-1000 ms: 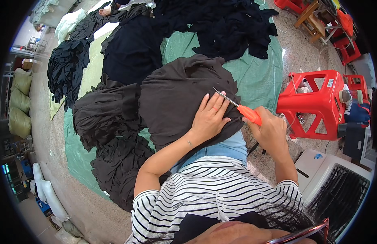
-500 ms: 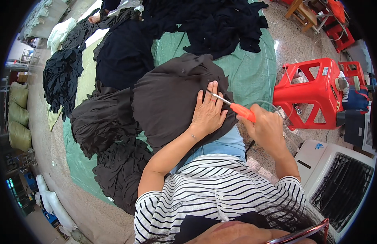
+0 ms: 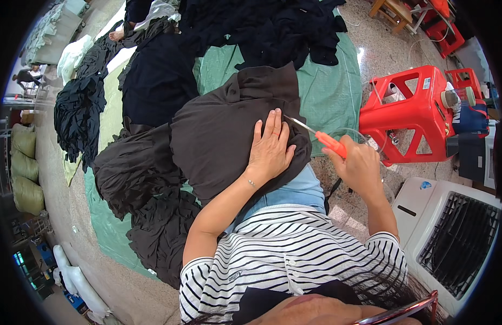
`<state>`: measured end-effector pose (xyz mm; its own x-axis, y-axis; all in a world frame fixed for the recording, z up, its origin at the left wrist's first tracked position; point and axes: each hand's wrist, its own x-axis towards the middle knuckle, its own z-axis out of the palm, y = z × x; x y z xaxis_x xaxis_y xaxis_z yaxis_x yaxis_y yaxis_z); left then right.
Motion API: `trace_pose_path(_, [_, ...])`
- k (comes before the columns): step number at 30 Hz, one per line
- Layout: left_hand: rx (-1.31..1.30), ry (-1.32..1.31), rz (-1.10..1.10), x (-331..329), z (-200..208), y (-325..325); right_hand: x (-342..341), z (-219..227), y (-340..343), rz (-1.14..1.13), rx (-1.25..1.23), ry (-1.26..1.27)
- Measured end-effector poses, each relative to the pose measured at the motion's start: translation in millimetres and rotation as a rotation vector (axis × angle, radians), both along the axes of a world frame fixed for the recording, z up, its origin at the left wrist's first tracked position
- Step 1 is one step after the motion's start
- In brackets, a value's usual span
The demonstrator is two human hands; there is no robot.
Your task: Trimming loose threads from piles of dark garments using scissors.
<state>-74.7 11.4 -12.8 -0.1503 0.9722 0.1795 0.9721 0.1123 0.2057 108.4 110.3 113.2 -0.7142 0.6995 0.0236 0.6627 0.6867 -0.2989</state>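
Over my lap lies a dark grey-brown knit garment (image 3: 224, 138), with a folded, raised band along its far edge. My left hand (image 3: 268, 154) rests flat on it, fingers stretched out and slightly spread. My right hand (image 3: 358, 169) grips an orange-handled tool (image 3: 332, 144) with a thin metal shaft, much like a soldering iron; a clear cord loops near it. The shaft points left and away from me, its tip at the cloth just right of my left fingertips. Whether the tip touches the fabric, I cannot tell.
Heaps of dark garments (image 3: 140, 168) lie on a green sheet (image 3: 335, 86) at left, with more black ones (image 3: 262, 27) ahead. At right are a red plastic stool (image 3: 408, 116) and a white air cooler (image 3: 419, 208). Someone's bare foot (image 3: 116, 36) shows far left.
The tool's tip has moved from above my left fingers to the cloth at their right. My left hand has shifted slightly left, and the garment's far edge now stands up more.
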Motion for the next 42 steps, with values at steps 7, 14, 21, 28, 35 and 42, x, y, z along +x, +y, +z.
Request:
trace_pose_path(7, [-0.021,-0.014,-0.008,1,2,1,-8,-3,-1,0.004,-0.004,0.02])
trace_pose_path(14, [-0.014,0.025,-0.023,-1,3,-2,-27,-4,-8,0.092,-0.076,0.097])
trace_pose_path(21, [0.457,-0.304,0.061,-72,42,11,-5,-4,5,-0.1,-0.132,0.143])
trace_pose_path(28, [-0.36,-0.494,0.11,-172,66,42,-19,-12,-13,0.018,-0.173,0.185])
trace_pose_path(35, [-0.464,-0.829,0.142,-194,42,52,-32,-21,-20,0.047,-0.155,0.19])
trace_pose_path(42, [-0.478,-0.856,0.103,-203,38,39,-29,-17,-16,0.09,-0.2,0.149])
